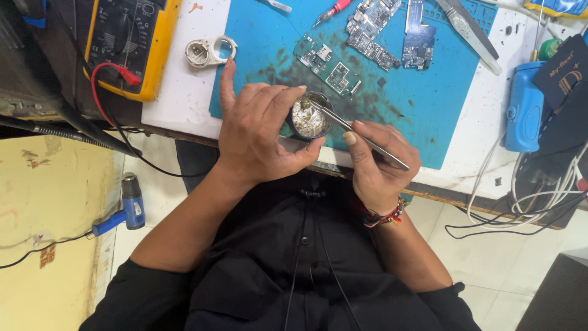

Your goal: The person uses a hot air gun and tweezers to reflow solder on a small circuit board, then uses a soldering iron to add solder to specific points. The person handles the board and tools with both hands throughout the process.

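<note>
Black-sleeved arms of the person sit closest, both hands raised over the table edge. Left hand (260, 138) is clamped around a small round dark tin of silvery paste (308, 117), index finger extended. Right hand (378, 164) pinches long steel tweezers (358, 132), tips dipped in the tin. Tin sits at the near edge of a blue rubber work mat (429, 104). 1 green circuit board (327, 66) lies just beyond.

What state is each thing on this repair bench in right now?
Small round tin: open, held by left hand.
Tweezers: tips in the tin, gripped by right hand.
Circuit boards: bare, lying flat on blue mat.
Yellow multimeter: red lead plugged in.
</note>
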